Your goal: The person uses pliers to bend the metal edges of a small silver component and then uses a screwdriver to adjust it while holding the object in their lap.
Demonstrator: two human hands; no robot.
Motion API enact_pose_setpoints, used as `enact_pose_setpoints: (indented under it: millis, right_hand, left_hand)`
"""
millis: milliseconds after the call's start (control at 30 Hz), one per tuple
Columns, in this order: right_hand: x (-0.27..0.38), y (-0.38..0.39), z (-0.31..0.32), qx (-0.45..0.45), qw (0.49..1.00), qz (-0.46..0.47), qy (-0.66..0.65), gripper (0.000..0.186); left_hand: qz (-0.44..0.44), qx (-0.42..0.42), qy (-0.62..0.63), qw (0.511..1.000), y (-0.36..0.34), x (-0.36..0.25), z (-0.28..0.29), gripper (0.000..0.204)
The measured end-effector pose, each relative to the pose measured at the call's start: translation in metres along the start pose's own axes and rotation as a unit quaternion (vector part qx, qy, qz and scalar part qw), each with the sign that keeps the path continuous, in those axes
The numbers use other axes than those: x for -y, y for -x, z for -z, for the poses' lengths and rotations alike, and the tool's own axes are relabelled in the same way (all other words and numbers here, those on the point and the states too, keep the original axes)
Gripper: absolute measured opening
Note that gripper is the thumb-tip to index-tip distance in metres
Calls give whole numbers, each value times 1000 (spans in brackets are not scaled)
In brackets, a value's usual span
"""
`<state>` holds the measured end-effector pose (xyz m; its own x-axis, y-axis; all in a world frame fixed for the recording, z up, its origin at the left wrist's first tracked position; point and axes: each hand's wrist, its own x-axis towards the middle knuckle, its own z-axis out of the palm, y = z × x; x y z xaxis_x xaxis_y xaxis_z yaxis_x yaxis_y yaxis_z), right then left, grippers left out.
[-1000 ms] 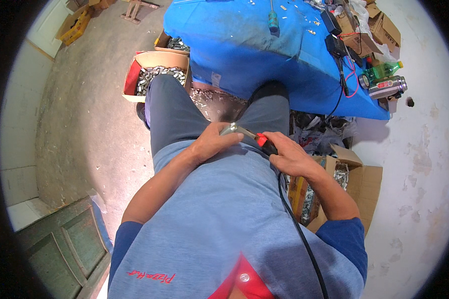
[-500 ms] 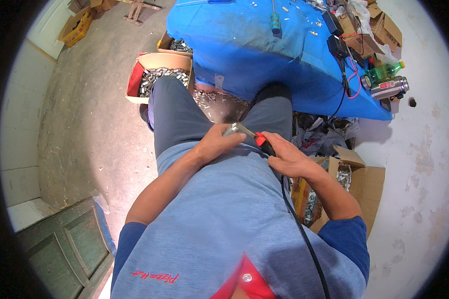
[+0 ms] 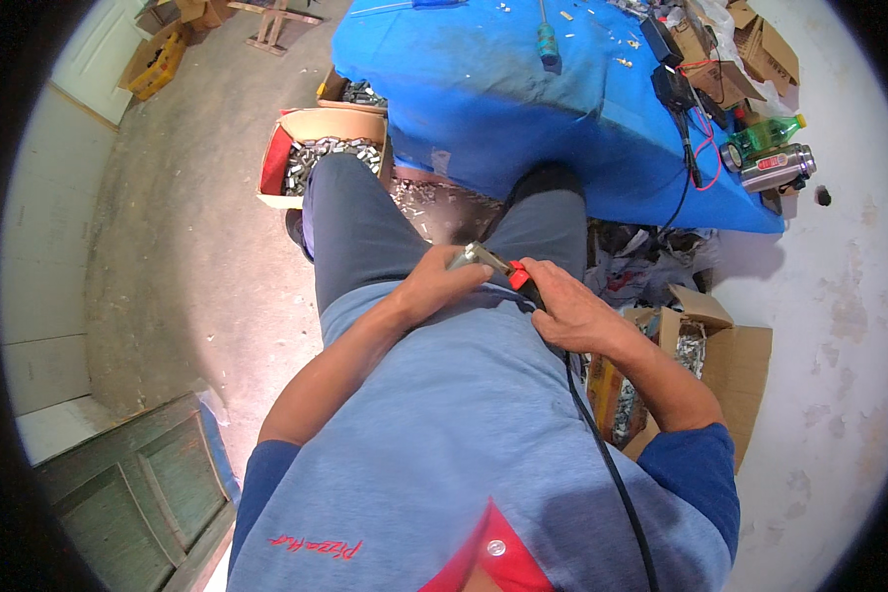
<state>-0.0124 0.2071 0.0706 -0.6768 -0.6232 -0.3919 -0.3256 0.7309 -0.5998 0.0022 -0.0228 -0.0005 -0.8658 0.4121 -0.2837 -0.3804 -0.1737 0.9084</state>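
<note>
My left hand (image 3: 434,286) is closed around a small silvery metal piece (image 3: 462,259) in my lap, its thumb along the piece. My right hand (image 3: 574,316) grips a red-and-black corded hand tool (image 3: 521,277), with fingers over the body. The tool's metal front end meets the silvery piece near my left thumb; exactly how they join is too small to make out. A black cable (image 3: 607,449) runs from the tool down across the right side of my shirt.
Ahead stands a blue-covered bench (image 3: 592,104) with a screwdriver (image 3: 548,41), black adapters (image 3: 673,91), a bottle (image 3: 765,136) and a steel flask (image 3: 779,173). Boxes of metal pieces (image 3: 271,168) sit front left, a cardboard box (image 3: 735,385) right, a green panel (image 3: 118,493) lower left.
The whole view has shifted slightly to the right and a little down in the picture. My hands keep their grips, with only slight movement at the metal piece and tool.
</note>
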Motion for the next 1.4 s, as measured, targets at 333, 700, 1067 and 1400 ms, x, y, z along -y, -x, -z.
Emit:
enact_pose_setpoints:
  millis: [333,700,1067,1400]
  right_hand:
    - [4,-2,-7,-75,994,50,62,66]
    - [-9,-8,-12,-83,990,106,33,69]
    - [-23,-17,-16,-92,983,156,19,70]
    - [-22,-22,-4,-85,981,161,73,72]
  left_hand:
    - [-1,8,-28,1000,-2,2,-1,22]
    - [-26,23,-23,999,2,-2,-1,22]
    - [-11,29,-34,999,1,-3,0,18]
    - [-22,17,18,999,3,-8,-7,21]
